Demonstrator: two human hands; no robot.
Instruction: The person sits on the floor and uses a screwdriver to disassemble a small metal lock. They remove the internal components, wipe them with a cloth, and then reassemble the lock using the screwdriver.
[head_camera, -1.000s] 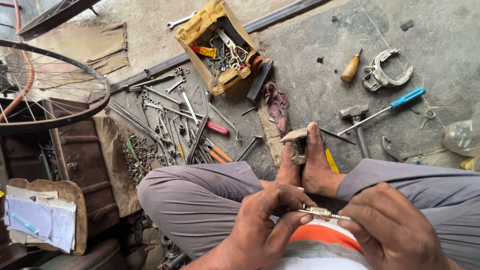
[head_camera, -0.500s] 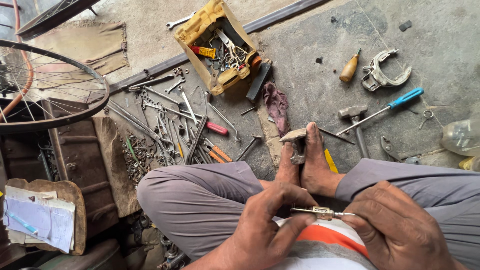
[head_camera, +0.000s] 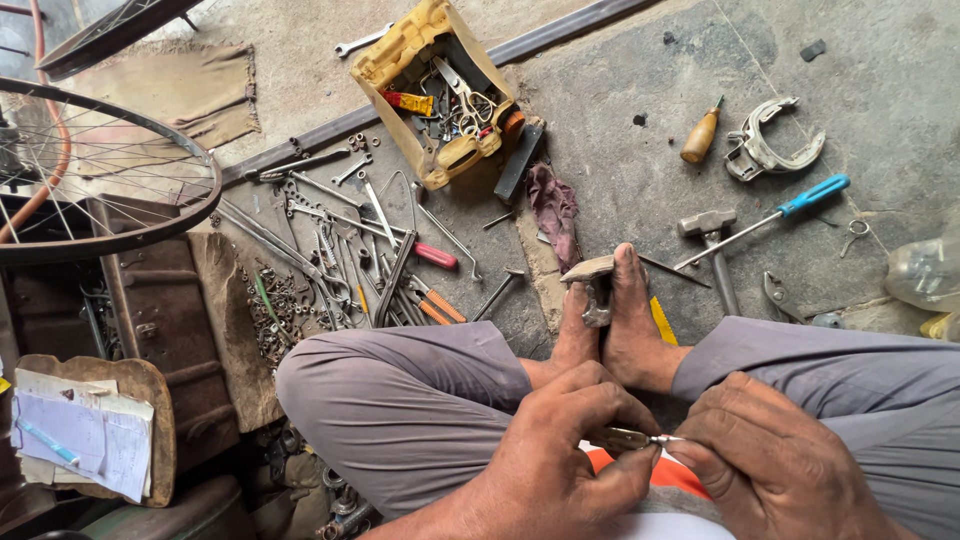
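I sit cross-legged on the ground with both hands low in the head view. My left hand (head_camera: 560, 455) pinches one end of a small metal part (head_camera: 628, 438), thin and pin-like. My right hand (head_camera: 770, 465) grips the other end, fingers curled tight. An orange and white object (head_camera: 672, 478) lies under the hands, mostly hidden. Just beyond, my bare feet (head_camera: 610, 320) press together around a small metal piece (head_camera: 596, 290).
A yellow tool box (head_camera: 440, 90) and scattered wrenches and screwdrivers (head_camera: 370, 260) lie at left centre. A hammer (head_camera: 712, 250), blue-handled screwdriver (head_camera: 790, 205), wooden-handled tool (head_camera: 702, 135) and metal clamp (head_camera: 770, 150) lie at right. A bicycle wheel (head_camera: 100, 180) stands at left.
Both hands have sunk slightly lower with the metal part still held between them. The left fingers have closed further over it.
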